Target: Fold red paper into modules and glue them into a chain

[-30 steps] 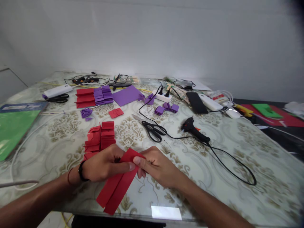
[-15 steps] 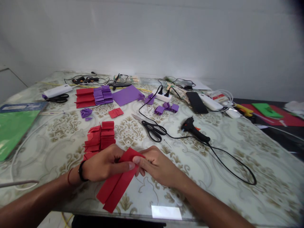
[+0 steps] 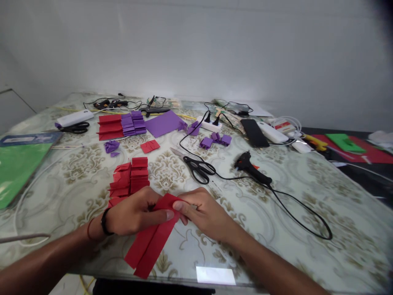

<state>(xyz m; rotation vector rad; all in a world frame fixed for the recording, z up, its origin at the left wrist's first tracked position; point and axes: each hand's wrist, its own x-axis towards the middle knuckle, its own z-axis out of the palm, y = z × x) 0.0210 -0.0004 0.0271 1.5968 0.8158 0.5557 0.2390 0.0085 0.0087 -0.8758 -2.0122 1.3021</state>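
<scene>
Between my hands is a folded strip of red paper (image 3: 151,241), slanting down toward the table's front edge with a lengthwise crease along it. My left hand (image 3: 139,213) grips it from the left, thumb lying along the top face. At the upper right end, my right hand (image 3: 202,211) pinches the paper between thumb and fingers; the fingers underneath are partly hidden. Just behind my left hand lie pleated red paper pieces (image 3: 139,176), partly covered by that hand. A small red folded piece (image 3: 150,146) rests farther back.
Black-handled scissors (image 3: 199,169) and a black glue gun (image 3: 253,169) with a looping cord lie beyond my right hand. Purple folded pieces (image 3: 133,123), a purple sheet (image 3: 164,123), a white power strip (image 3: 209,123) and a black phone (image 3: 254,132) are farther back. A green sheet pack (image 3: 23,168) lies left.
Both hands keep their hold on the red strip. My right thumb and the strip's upper end have shifted very slightly; the things on the table look the same.
</scene>
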